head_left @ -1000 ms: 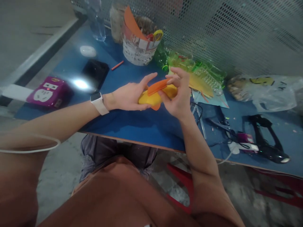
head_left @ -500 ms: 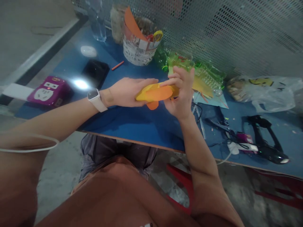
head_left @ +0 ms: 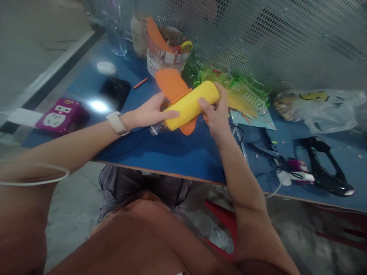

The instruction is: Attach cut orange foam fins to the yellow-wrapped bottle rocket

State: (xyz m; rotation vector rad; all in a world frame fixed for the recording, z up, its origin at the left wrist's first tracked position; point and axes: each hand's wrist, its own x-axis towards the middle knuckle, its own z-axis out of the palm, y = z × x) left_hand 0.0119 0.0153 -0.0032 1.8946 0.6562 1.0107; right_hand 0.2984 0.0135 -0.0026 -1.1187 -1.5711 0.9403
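Between my two hands is a toy airplane made from a plastic bottle [head_left: 190,106]. Its body is wrapped in yellow, and orange wing-like pieces [head_left: 172,84] stick out on both sides. The clear bottle neck points to the lower left. My left hand [head_left: 153,110] is closed round the neck end, thumb on the yellow wrap. At the other end my right hand [head_left: 217,114] grips the yellow body, thumb on top and fingers behind, partly hidden. The toy is held above the blue table [head_left: 160,152].
Behind stand a woven basket [head_left: 164,63] with scissors and orange sheet, and green plastic bottle pieces [head_left: 249,89]. To the left are a purple power socket [head_left: 59,116], a black phone [head_left: 116,91] and an orange stick [head_left: 140,83]. A glue gun [head_left: 323,168] and plastic bag [head_left: 332,107] lie right.
The toy has been turned in my hands, so its long yellow side and the bottle neck now show. My right hand's raised fingers have come down round the body.
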